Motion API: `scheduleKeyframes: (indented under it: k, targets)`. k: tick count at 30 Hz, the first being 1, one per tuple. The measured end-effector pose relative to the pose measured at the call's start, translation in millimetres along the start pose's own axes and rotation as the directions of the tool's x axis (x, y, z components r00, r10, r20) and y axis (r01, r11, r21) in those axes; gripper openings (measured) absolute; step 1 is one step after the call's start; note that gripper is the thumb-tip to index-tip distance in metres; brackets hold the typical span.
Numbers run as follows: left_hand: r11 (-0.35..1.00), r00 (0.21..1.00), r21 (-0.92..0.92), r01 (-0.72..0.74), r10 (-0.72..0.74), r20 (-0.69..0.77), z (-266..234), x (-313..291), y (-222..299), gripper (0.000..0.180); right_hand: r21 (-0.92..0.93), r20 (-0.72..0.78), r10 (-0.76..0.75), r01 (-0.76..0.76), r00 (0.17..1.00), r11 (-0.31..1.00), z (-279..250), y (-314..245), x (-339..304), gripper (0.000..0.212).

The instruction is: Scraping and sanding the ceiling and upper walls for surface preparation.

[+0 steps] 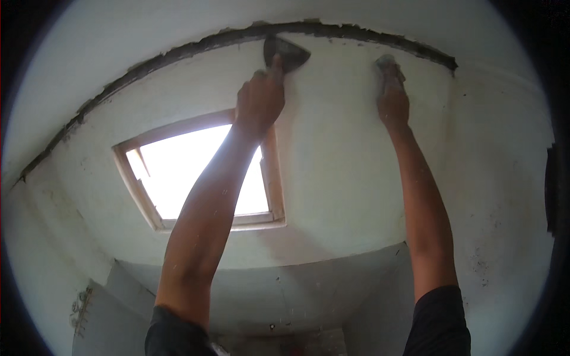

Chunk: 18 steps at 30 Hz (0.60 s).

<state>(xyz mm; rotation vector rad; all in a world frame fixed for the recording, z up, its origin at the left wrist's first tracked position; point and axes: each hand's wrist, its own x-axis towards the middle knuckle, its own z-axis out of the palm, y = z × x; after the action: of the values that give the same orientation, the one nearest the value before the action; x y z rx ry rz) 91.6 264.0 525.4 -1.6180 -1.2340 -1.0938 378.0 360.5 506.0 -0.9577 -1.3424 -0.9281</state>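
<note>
Both of my arms reach high up the pale wall [338, 148]. My left hand [261, 98] is closed around the handle of a putty knife [286, 53], with a finger stretched along its dark, wide blade. The blade's upper corner is at the lower edge of a rough, dark strip [208, 43] that runs where wall and ceiling meet. Farther right, my right hand [393, 98] is raised below the strip's right part. Its fingers are closed around something greyish and pale at the tips, too unclear to name.
A bright window [202, 169] with a wooden frame sits in the wall behind my left forearm. Above the strip lies the white ceiling [380, 15]. A bluish-grey band [285, 285] covers the lower wall. At the far right edge is a dark object [551, 190].
</note>
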Motion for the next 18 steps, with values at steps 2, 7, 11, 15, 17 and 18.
scheduleKeyframes:
  k: [2,7,11,15,17,18]
  targets:
    - [1.000,1.000,-0.022,-0.018,0.018,0.025,2,-10,7,0.045,-0.034,0.021,-0.014,0.015,1.000,0.999,-2,14,-2,0.046]
    - [0.998,0.989,-0.033,0.058,-0.053,0.136,-12,18,10,0.045,-0.017,0.015,-0.074,0.075,0.997,0.997,-3,4,5,0.051]
    - [0.994,0.995,-0.046,0.101,-0.100,0.013,-1,12,23,0.042,-0.037,0.013,-0.067,0.068,0.998,0.997,-13,8,9,0.053]
    - [0.995,0.997,-0.062,0.073,-0.071,0.037,-8,8,16,0.041,-0.044,0.081,-0.037,0.040,0.996,0.998,-15,8,3,0.052]
    - [0.995,0.995,-0.039,0.096,-0.094,0.042,-11,18,18,0.041,-0.026,0.077,-0.042,0.045,0.996,0.999,-14,4,9,0.052]
    - [0.993,0.994,-0.042,0.107,-0.105,0.036,-8,19,24,0.042,-0.023,0.073,-0.035,0.036,0.997,0.999,-14,7,11,0.052]
